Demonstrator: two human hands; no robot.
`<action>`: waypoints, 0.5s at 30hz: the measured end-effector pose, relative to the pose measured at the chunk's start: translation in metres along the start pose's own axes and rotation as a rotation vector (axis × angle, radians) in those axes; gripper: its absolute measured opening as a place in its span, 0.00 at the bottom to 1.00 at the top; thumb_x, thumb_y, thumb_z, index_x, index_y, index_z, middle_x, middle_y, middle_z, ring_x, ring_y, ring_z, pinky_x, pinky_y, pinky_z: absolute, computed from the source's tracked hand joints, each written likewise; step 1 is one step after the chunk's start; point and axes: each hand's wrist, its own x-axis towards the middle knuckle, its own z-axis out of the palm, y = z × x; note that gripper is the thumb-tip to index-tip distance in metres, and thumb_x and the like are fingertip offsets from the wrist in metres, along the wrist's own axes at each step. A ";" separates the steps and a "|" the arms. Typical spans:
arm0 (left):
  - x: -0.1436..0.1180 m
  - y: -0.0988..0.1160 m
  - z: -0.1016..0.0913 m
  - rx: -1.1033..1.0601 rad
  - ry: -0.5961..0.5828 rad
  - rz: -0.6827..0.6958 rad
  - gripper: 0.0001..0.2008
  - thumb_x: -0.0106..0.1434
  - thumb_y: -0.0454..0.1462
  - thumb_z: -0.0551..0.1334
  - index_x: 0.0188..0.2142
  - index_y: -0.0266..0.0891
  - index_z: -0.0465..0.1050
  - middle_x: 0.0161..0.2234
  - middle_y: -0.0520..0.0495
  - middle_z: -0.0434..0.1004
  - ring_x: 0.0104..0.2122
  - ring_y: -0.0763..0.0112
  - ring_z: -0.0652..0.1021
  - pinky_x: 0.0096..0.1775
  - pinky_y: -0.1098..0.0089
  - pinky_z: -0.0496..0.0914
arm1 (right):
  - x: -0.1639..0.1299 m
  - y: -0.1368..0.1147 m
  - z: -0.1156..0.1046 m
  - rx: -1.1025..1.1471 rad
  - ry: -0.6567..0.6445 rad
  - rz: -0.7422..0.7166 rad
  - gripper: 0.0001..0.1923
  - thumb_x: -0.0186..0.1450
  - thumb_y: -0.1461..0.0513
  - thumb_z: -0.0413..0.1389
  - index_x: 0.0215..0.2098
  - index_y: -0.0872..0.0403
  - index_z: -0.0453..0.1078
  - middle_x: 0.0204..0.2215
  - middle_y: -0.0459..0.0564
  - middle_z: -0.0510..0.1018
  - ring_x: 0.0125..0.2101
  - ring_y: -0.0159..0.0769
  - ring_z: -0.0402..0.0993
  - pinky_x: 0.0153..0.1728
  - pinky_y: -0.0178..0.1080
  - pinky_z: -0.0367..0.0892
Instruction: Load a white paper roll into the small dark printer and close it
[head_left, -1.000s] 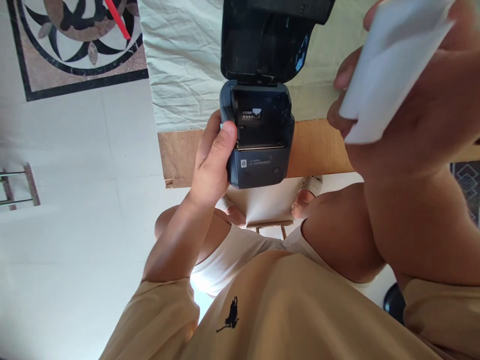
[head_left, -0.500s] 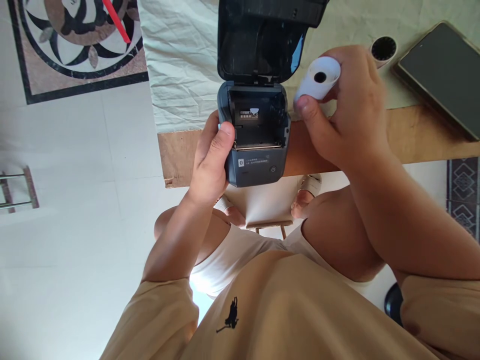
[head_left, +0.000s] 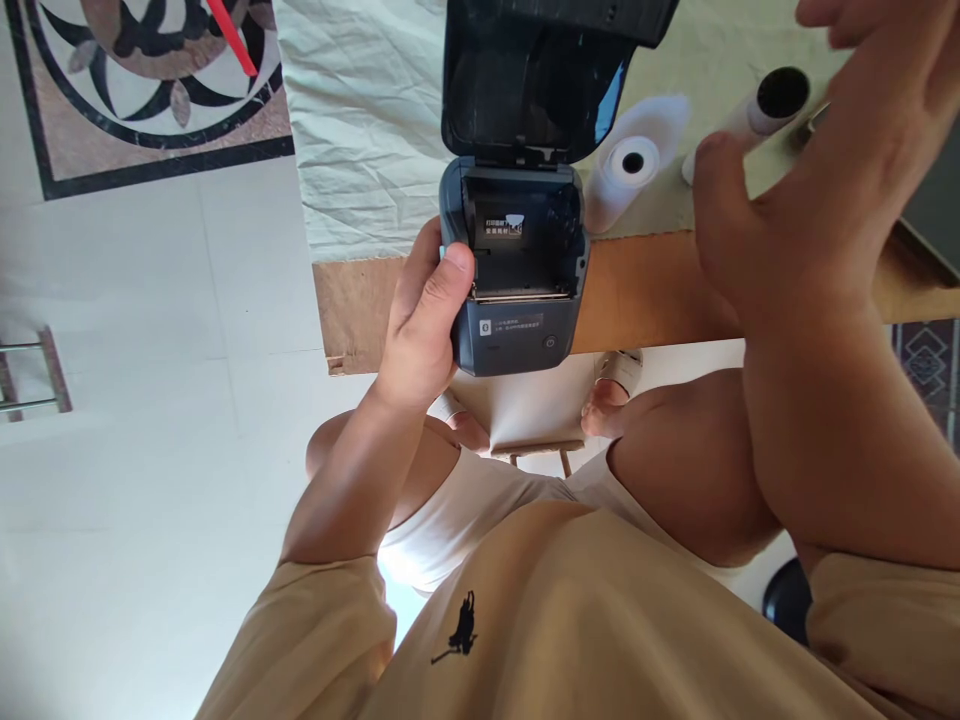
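A dark blue-grey label printer (head_left: pixel 517 335) is in my left hand (head_left: pixel 424 320), the thumb lying along its left side. Its black lid (head_left: pixel 525 90) stands up, and the paper bay is bare, with a small printed sticker inside. Just right of the printer, a white paper roll (head_left: pixel 626 185) with a dark core hole stands on the cloth, a loose strip trailing behind it. My right hand (head_left: pixel 817 180) is open, thumb and fingers apart. Its thumb overlaps a second white roll (head_left: pixel 750 120) with a wide black opening; whether they touch, I cannot tell.
A pale green cloth (head_left: pixel 360 130) covers the table, whose wooden edge (head_left: pixel 645 300) runs along the front. At the right, my hand partly hides a dark flat tablet-like device (head_left: pixel 934 200). Below are my legs and a wooden stool bar (head_left: pixel 536 449). A red strip (head_left: pixel 231 38) shows at upper left.
My right hand has let go of the white paper roll, which now stands beside the printer. The hand has moved right and up, to the second roll. My left hand still holds the printer.
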 end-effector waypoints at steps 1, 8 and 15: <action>0.000 -0.001 0.000 -0.008 -0.001 0.000 0.19 0.64 0.55 0.54 0.41 0.45 0.71 0.42 0.44 0.76 0.57 0.56 0.71 0.54 0.57 0.68 | 0.001 0.004 0.002 -0.011 -0.045 0.054 0.28 0.53 0.65 0.54 0.52 0.69 0.67 0.49 0.70 0.69 0.51 0.50 0.69 0.54 0.50 0.64; 0.001 -0.006 -0.002 -0.044 0.009 -0.026 0.17 0.62 0.53 0.57 0.41 0.46 0.71 0.43 0.45 0.77 0.59 0.56 0.70 0.55 0.58 0.68 | -0.005 0.008 0.004 0.139 -0.242 0.061 0.35 0.56 0.67 0.54 0.62 0.51 0.56 0.47 0.49 0.78 0.36 0.31 0.73 0.38 0.35 0.69; 0.002 -0.012 -0.006 -0.070 0.009 0.012 0.18 0.62 0.54 0.56 0.40 0.46 0.72 0.42 0.43 0.77 0.58 0.54 0.70 0.54 0.56 0.69 | -0.004 -0.001 0.006 0.115 -0.271 0.048 0.28 0.56 0.63 0.57 0.55 0.56 0.68 0.47 0.60 0.74 0.47 0.40 0.72 0.51 0.43 0.67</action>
